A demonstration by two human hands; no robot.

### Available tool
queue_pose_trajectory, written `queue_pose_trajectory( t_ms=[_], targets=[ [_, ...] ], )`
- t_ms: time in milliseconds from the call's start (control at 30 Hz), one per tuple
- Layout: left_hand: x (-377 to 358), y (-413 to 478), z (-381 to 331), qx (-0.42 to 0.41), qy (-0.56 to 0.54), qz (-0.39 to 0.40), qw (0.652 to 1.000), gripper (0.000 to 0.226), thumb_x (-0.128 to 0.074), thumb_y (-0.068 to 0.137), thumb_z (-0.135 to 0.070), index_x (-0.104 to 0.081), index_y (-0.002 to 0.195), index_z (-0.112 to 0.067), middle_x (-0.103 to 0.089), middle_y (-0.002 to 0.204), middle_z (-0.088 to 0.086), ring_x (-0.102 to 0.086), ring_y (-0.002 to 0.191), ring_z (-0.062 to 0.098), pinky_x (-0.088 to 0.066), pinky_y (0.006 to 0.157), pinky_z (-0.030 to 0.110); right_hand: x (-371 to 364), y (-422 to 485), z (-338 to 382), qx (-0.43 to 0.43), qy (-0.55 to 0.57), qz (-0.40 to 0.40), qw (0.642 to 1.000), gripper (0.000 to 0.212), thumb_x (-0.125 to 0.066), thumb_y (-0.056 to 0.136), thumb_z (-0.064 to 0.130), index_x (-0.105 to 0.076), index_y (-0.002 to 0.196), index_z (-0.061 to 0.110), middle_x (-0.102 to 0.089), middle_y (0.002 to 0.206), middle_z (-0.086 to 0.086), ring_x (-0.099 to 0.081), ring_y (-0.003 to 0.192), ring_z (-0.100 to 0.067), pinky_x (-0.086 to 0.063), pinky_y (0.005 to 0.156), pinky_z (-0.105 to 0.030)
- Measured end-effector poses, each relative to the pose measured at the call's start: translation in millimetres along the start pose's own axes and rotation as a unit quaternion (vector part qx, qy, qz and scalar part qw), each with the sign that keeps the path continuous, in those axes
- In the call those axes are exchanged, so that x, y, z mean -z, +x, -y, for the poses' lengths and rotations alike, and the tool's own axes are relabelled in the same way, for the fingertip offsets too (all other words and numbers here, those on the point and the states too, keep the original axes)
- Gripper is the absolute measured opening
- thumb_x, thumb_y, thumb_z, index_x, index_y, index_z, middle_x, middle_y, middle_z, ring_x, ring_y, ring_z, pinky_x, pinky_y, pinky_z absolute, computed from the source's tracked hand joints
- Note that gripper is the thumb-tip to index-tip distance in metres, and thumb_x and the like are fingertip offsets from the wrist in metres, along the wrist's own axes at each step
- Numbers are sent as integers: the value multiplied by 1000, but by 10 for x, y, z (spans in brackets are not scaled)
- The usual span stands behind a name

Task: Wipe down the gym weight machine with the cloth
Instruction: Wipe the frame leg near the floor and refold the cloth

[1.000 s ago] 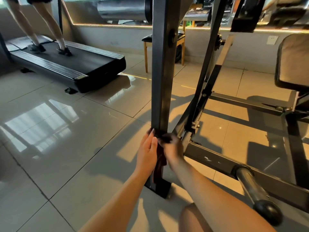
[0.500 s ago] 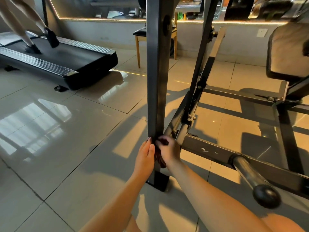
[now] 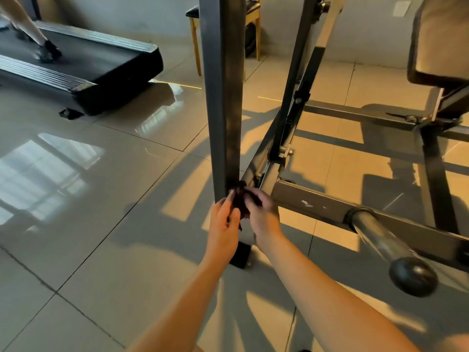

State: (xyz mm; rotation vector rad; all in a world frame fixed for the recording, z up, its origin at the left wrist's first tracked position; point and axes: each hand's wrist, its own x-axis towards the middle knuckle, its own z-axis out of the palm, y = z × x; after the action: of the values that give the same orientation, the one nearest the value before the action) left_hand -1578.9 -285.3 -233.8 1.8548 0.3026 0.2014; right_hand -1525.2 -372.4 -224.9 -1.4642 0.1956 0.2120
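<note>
Head view, both grips low on the machine's post. Right grip (image 3: 261, 214) is curled round the dark cloth (image 3: 239, 199), bunching it against the near right edge of the post (image 3: 223, 97). Left grip (image 3: 224, 224) lies with fingers nearly straight, pressed against the cloth's left side and the post's near face; I see nothing held in it.

The cloth sits between the two grips and touches both. How far it wraps round the post I cannot tell, since the far side is hidden.

The post stands upright. Its long axis runs from the grips up out of frame and down to the black foot (image 3: 241, 255) on the tiled floor (image 3: 101, 199). I judge this the deciding relation: a short stretch of post lies below the grips and a long one above, so the coming stroke should slide along that axis, with the right grip carrying the cloth and the left steadying it.

The base beam (image 3: 317, 207) ends just beside the right grip and may obstruct a downward pass on that side.

Farther out: roller bar (image 3: 380, 240), pad (image 3: 441, 39), treadmill (image 3: 101, 62), stool (image 3: 195, 34).
</note>
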Motion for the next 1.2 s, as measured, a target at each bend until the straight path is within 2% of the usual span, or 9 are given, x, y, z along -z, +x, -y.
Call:
queue_pose_trajectory(
  t_ms=[100, 267, 400, 467, 600, 667, 800, 933, 1200],
  targets=[
    [-167, 5, -11, -7, -77, 70, 995, 41, -41, 109, -23, -41, 148, -36, -44, 148, -10, -48, 134, 7, -44, 112, 36, 232, -80, 33, -10, 58, -9, 998, 32, -57, 102, 18, -75, 103, 44, -71, 121, 7, -63, 119, -16, -52, 105, -43],
    [-627, 89, -81, -6, -155, 82, 984, 30, -51, 103, -4, -59, 131, -13, -65, 128, 1, -63, 120, 19, -52, 101, 31, 777, -52, -138, 22, -38, -28, 999, 27, -56, 102, 26, -73, 114, 43, -72, 120, 12, -66, 114, -12, -53, 104, -40],
    [-873, 213, 15, -82, -30, 40, 995, 29, -60, 101, -16, -63, 125, -33, -70, 121, -12, -64, 115, 5, -52, 103, 38, 1159, 111, -223, 141, -221, -114, 958, 29, -52, 101, 23, -72, 122, 20, -66, 128, 2, -61, 122, -21, -49, 106, -36],
    [-1033, 306, 45, -131, 16, 32, 991, 31, -59, 101, -13, -63, 129, -25, -66, 129, -8, -62, 119, 9, -50, 103, 33, 1329, 177, -270, 199, -292, -161, 922, 37, -49, 100, 22, -67, 129, 8, -58, 138, -11, -53, 132, -29, -45, 110, -43],
    [-1548, 434, 296, -252, 231, 76, 937, 34, -50, 100, -22, -68, 128, -16, -65, 134, 10, -54, 128, 40, -38, 110, 41, 1614, 238, -383, 161, -358, -184, 901, 45, -46, 106, 12, -43, 151, 6, -31, 163, -13, -24, 153, -27, -23, 123, -49],
    [-1724, 428, 405, -297, 283, 73, 909, 39, -41, 101, -23, -67, 130, -17, -57, 145, 6, -48, 138, 35, -26, 118, 39, 1714, 236, -402, 154, -360, -178, 903, 47, -42, 107, 10, -39, 154, 9, -29, 164, -11, -22, 154, -24, -20, 124, -48],
    [-1791, 329, 299, -406, 307, 86, 857, 31, -71, 85, -1, -75, 113, -14, -75, 115, 5, -62, 115, 31, -36, 103, 31, 1751, 236, -348, 142, -330, -158, 920, 47, -37, 106, 3, -40, 153, 8, -30, 164, -9, -22, 154, -22, -15, 126, -38],
    [-1480, 571, 433, -450, 342, 107, 818, 52, -74, 82, -6, -66, 130, -23, -56, 146, -5, -53, 129, 36, -52, 97, 45, 1746, 209, -360, 142, -357, -147, 911, 47, -39, 107, 4, -38, 154, 6, -25, 166, -9, -16, 155, -21, -11, 126, -32],
    [-1509, 487, 495, -348, 314, 38, 883, 48, -70, 91, -7, -60, 138, -13, -54, 149, 7, -45, 130, 40, -53, 97, 54, 1749, 153, -393, 149, -349, -131, 916, 49, -37, 108, 5, -31, 156, 10, -21, 167, -4, -10, 156, -17, -10, 126, -34]
  ],
)
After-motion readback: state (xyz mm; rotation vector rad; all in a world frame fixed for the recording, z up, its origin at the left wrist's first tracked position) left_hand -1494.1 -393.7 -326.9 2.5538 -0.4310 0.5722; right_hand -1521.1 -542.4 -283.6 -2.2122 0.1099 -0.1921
